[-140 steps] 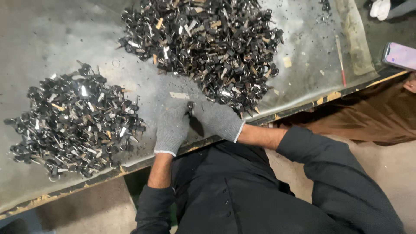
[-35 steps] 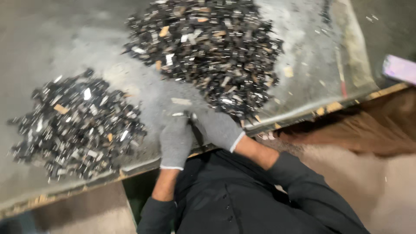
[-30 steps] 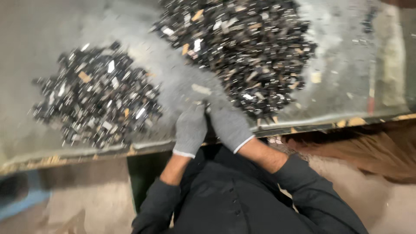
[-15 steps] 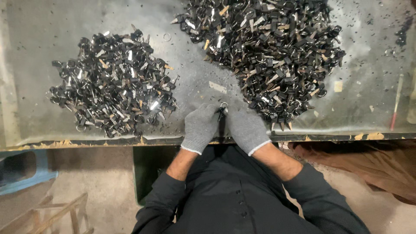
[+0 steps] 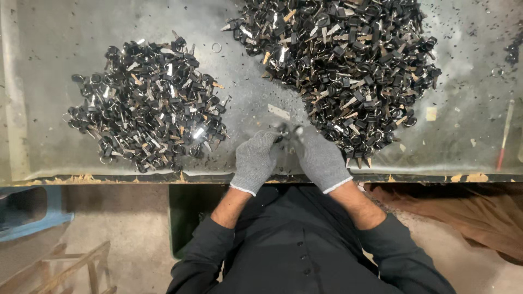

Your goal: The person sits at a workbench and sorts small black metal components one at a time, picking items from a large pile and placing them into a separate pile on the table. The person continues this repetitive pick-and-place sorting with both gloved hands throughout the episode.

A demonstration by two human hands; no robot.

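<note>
Both my hands wear grey knit gloves and meet at the table's near edge. My left hand point(image 5: 254, 161) and my right hand point(image 5: 320, 158) pinch a small dark key with a metal ring point(image 5: 287, 131) between their fingertips. A large heap of black-headed keys point(image 5: 343, 60) lies just beyond my right hand. A smaller heap of the same keys point(image 5: 150, 103) lies to the left of my left hand.
The grey metal table point(image 5: 49, 60) has a worn front edge point(image 5: 109, 178). A loose ring point(image 5: 217, 47) lies between the heaps, a red-tipped tool point(image 5: 504, 136) at the far right. A blue stool point(image 5: 32, 215) and wooden frame point(image 5: 65, 269) stand lower left; brown cloth point(image 5: 474, 212) lower right.
The view has swung and steadied, so both heaps now sit squarely ahead. My hands stay together at the table edge, still working the small key piece.
</note>
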